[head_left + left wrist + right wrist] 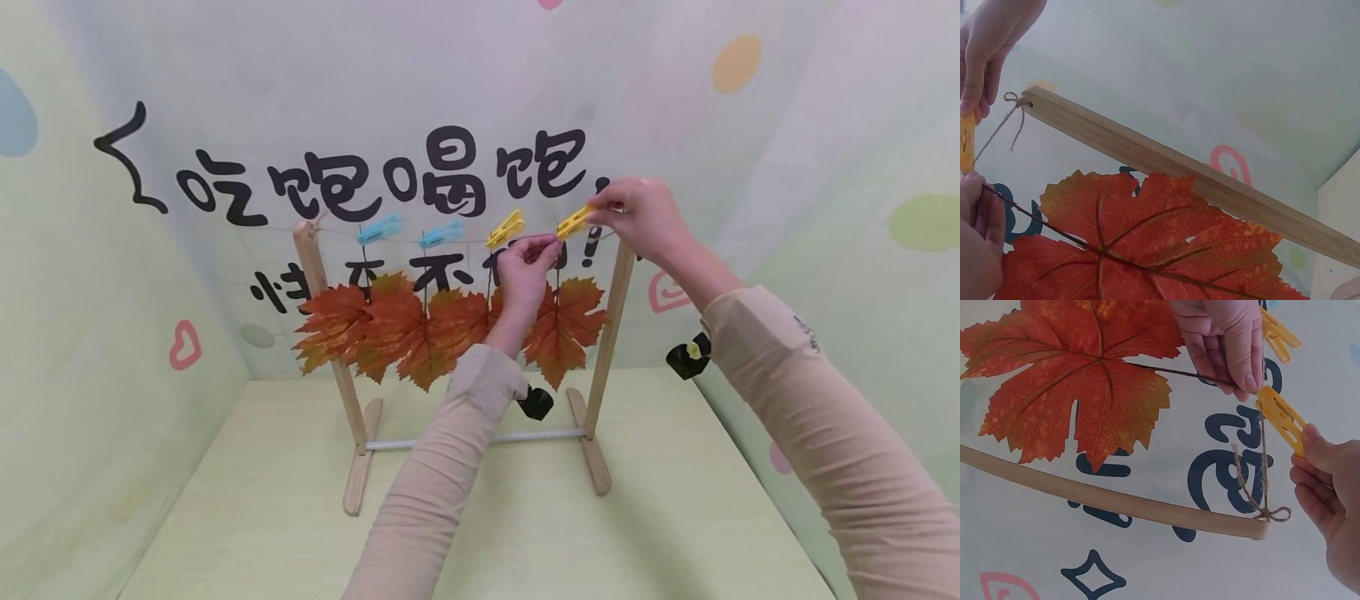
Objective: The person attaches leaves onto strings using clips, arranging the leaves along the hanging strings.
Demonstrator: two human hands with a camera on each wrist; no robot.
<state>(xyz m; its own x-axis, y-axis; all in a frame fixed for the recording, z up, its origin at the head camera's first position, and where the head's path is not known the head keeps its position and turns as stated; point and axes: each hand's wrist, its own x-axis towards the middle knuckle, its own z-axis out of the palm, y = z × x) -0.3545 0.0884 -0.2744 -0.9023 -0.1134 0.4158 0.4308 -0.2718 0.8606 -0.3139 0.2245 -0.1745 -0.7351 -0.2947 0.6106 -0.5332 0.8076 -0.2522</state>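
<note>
My right hand (pixel 645 218) pinches the handle end of a yellow clothespin (pixel 1282 419), whose other end sits on the twine (pixel 1264 462) near the right post. With thumb and fingers my left hand (pixel 523 275) pinches the dark stem (pixel 1038 219) of an orange-red maple leaf (pixel 566 325), right at the clothespin's tip. This leaf hangs below the twine. Left of it, more maple leaves (pixel 405 325) hang by their stems from two blue clothespins (pixel 442 235) and another yellow clothespin (pixel 506 228). My left hand and forearm partly cover the leaf beside it.
The twine is tied to two wooden posts (pixel 617 329) of a stand with wooden feet (pixel 588 454) and a pale crossbar (pixel 532 436). It stands on a light tabletop (pixel 300 533). Behind is a printed backdrop (pixel 450 75). A black object (pixel 536 403) shows beside my left sleeve.
</note>
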